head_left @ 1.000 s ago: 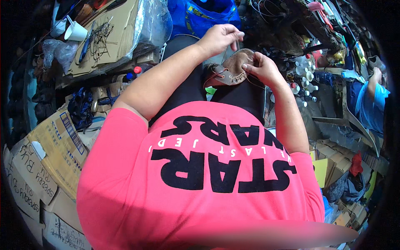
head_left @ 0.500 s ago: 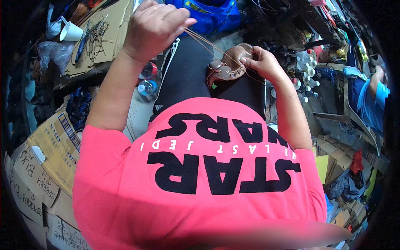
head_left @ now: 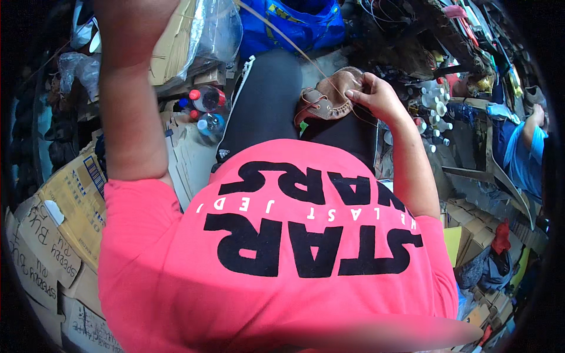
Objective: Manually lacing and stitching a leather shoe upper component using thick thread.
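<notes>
A brown leather shoe upper [head_left: 338, 88] with a lace and stitching along its edge lies over my right thigh. My right hand [head_left: 378, 96] pinches its right side between thumb and fingers. From the shoe a tan thread [head_left: 281, 36] runs taut up and to the left, past the top edge of the picture. My left hand [head_left: 138, 26] is raised at the upper left. Its fingers are cut off by the frame, so their hold on the thread cannot be seen.
Plastic bottles [head_left: 207, 99] stand left of my legs, and several more bottles [head_left: 432, 109] on the right. A blue bag [head_left: 288, 26] sits ahead. Cardboard [head_left: 76, 217] is stacked at the left. Another person's blue-sleeved arm [head_left: 532, 141] shows at the far right.
My left hand has swept up and to the left, drawing out a longer length of thread. My right hand still holds the shoe upper, which has tilted slightly.
</notes>
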Demonstrator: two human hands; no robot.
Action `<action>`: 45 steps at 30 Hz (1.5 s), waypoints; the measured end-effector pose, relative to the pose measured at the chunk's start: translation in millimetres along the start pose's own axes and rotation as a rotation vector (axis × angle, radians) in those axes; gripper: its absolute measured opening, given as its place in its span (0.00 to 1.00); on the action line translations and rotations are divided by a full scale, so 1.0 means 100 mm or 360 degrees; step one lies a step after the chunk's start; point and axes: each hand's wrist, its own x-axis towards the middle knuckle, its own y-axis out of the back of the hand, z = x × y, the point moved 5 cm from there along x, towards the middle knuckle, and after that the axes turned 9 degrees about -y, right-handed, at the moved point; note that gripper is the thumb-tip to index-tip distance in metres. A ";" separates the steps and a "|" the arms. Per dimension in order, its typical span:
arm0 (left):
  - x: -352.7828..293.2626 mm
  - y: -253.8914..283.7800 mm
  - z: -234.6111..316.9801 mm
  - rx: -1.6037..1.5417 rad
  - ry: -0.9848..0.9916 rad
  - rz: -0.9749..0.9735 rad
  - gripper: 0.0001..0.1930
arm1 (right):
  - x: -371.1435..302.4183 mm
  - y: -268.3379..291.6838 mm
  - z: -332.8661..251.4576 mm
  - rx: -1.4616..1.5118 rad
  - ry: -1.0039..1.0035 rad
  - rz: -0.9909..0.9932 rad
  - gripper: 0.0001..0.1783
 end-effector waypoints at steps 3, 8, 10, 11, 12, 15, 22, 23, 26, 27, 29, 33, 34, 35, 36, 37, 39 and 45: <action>-0.79 -0.06 -1.07 0.0425 0.0438 -0.0683 0.11 | -0.05 -0.04 -0.15 0.0244 0.0144 -0.0041 0.23; -0.90 -0.87 -0.17 -0.0433 0.0210 -0.0969 0.13 | -0.56 0.18 -0.21 0.0151 0.0131 0.0302 0.20; -1.13 -1.32 -0.07 -0.0719 0.0224 -0.1105 0.14 | -0.70 0.16 -0.27 -0.0108 0.0301 0.0320 0.17; -1.22 -1.56 0.02 -0.0877 0.0202 -0.1134 0.15 | -0.75 0.14 -0.31 -0.0230 0.0307 0.0316 0.15; -1.29 -1.78 0.09 -0.0947 0.0163 -0.1148 0.16 | -0.76 0.11 -0.29 -0.0252 0.0307 0.0356 0.12; -1.44 -2.28 0.23 -0.1101 0.0218 -0.1272 0.19 | -0.77 0.07 -0.30 -0.0335 0.0341 0.0421 0.11; -1.55 -2.63 0.22 -0.1229 0.0347 -0.1531 0.20 | -0.55 0.00 0.09 0.0224 0.0280 0.0187 0.08; -1.57 -2.62 0.20 -0.1252 0.0349 -0.1513 0.20 | -0.51 -0.01 0.12 0.0224 0.0284 0.0177 0.08; -1.60 -2.64 0.17 -0.1279 0.0346 -0.1435 0.19 | -0.45 -0.04 0.20 0.0401 0.0203 0.0035 0.08; -1.61 -2.64 0.16 -0.1276 0.0353 -0.1434 0.19 | -0.43 -0.04 0.19 0.0436 0.0176 -0.0010 0.08; -1.62 -2.63 0.16 -0.1310 0.0352 -0.1397 0.19 | -0.41 -0.03 0.22 0.0471 0.0148 -0.0055 0.09; -1.60 -2.67 0.17 -0.1285 0.0344 -0.1448 0.19 | -0.36 -0.02 0.25 0.0523 0.0156 -0.0127 0.09; -1.60 -2.66 0.17 -0.1298 0.0360 -0.1442 0.19 | -0.36 -0.02 0.24 0.0498 0.0163 -0.0118 0.09; -1.60 -2.66 0.18 -0.1314 0.0375 -0.1436 0.19 | -0.36 -0.03 0.23 0.0495 0.0162 -0.0119 0.09; -1.60 -2.66 0.19 -0.1315 0.0376 -0.1433 0.19 | -0.37 -0.06 0.22 0.0520 0.0193 -0.0035 0.09; -1.60 -2.66 0.19 -0.1257 0.0375 -0.1417 0.18 | -0.38 -0.08 0.22 0.0546 0.0223 0.0049 0.09; -1.59 -2.61 0.24 -0.1205 0.0374 -0.1404 0.17 | -0.41 -0.11 0.12 0.0358 0.0270 0.0187 0.09; -1.65 -2.19 0.02 -0.0968 0.0412 -0.1161 0.10 | -0.63 -0.09 -0.13 -0.0286 0.0500 0.0504 0.09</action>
